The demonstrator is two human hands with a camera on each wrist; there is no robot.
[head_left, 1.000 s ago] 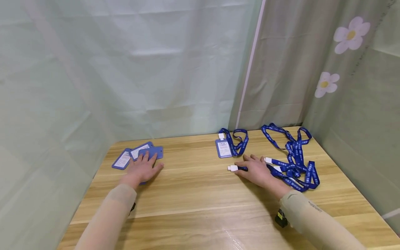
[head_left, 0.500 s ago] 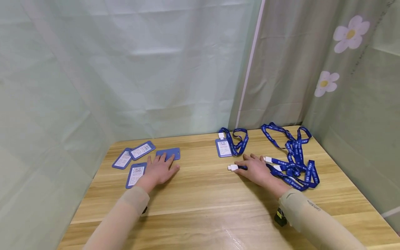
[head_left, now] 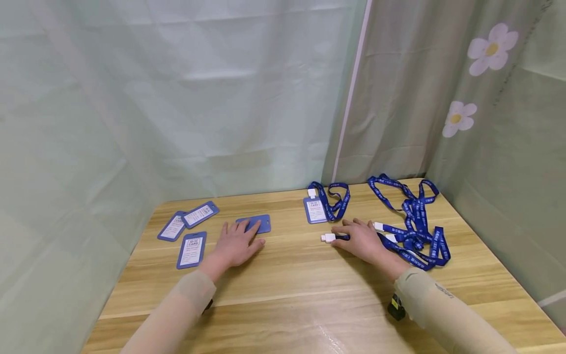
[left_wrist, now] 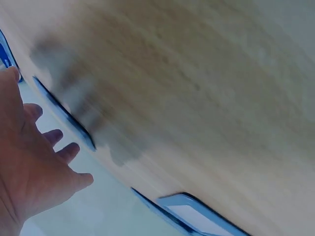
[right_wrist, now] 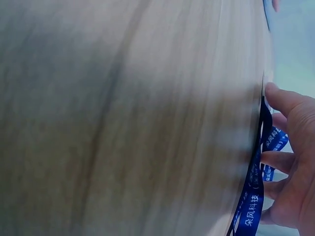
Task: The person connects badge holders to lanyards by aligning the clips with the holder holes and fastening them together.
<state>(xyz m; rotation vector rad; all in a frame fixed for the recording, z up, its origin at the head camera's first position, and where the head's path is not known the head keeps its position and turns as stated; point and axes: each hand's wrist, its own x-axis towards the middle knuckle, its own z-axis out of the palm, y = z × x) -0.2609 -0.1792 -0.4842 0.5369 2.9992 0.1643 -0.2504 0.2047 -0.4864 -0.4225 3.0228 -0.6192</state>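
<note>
My left hand (head_left: 234, 246) is spread over the table, its fingertips overlapping a blue card holder (head_left: 264, 224) lying face down. Whether those fingertips touch the holder is hard to tell; the left wrist view shows it (left_wrist: 64, 113) flat on the wood just beyond them. Three more blue card holders, including this nearest one (head_left: 192, 250), lie face up to the left. My right hand (head_left: 362, 241) rests with loosely extended fingers across a blue lanyard (right_wrist: 253, 196). That lanyard's white clip (head_left: 328, 238) sticks out between thumb and index finger; part of the strap is hidden beneath the palm.
A card holder (head_left: 316, 210) with its lanyard (head_left: 338, 204) attached lies at the back centre. Several tangled blue lanyards (head_left: 417, 216) with white clips spread right of my right hand. Curtains (head_left: 247, 98) hang behind and beside the wooden table (head_left: 283, 305).
My left hand has moved right, and the face-down card holder has slid right with it, away from the other holders. My right hand stays in place on the lanyard.
</note>
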